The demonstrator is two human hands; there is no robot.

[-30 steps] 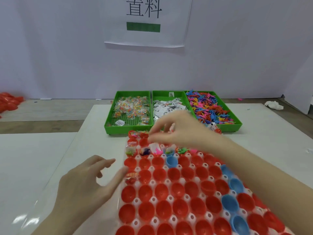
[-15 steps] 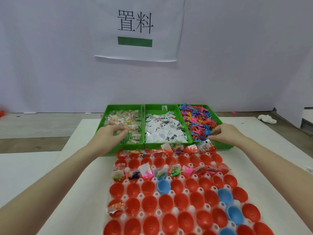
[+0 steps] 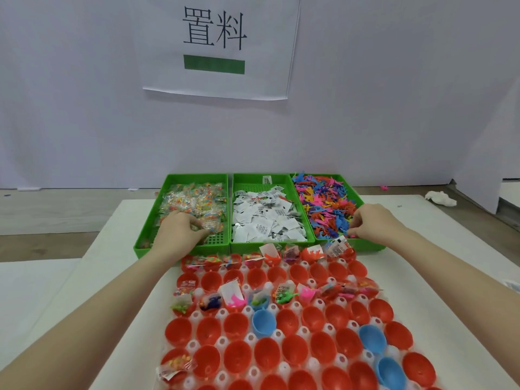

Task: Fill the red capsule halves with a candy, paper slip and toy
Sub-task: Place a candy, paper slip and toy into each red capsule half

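Left hand (image 3: 180,233) fingers curl onto wrapped candies (image 3: 194,204) in the left green tray (image 3: 180,250), centre frame. Right hand (image 3: 371,220) fingers pinch among toys (image 3: 323,204). Red capsule halves (image 3: 292,347) lie below both.

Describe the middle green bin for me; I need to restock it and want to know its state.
The middle green bin is a shallow rectangular plastic tray with a perforated grid floor, visible bare at its far end. It sits flat on the white table, flanked closely by two matching bins. It holds a loose heap of small white paper slips with black print, piled mostly toward the near end. One slip lies apart near the far wall. Neither hand touches it.
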